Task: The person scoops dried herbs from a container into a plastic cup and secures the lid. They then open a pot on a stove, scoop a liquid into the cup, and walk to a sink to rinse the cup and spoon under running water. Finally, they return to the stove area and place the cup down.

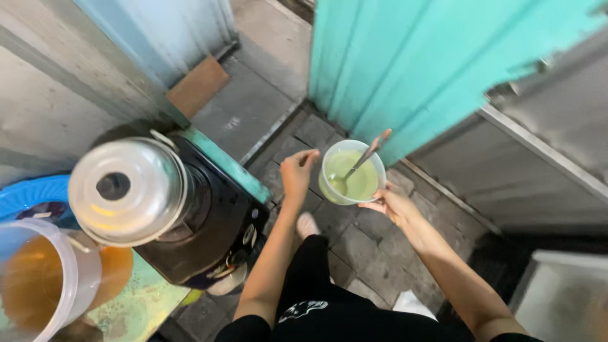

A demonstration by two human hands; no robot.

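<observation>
My right hand [391, 204] holds a clear plastic cup [352, 172] of pale green liquid from below and at its right side. A metal spoon [365, 157] stands in the cup, its handle leaning up to the right. My left hand [297, 172] hovers just left of the cup with fingers curled and apart, holding nothing; I cannot tell whether it touches the rim. Both hands are out over the paved floor, above my legs in black trousers.
A steel kettle with a lid [128, 190] sits on a black stove [215, 221] at the left. A clear jug of amber liquid [38, 278] stands at the lower left. A teal door [430, 69] rises ahead. Grey paving stones [367, 240] lie below.
</observation>
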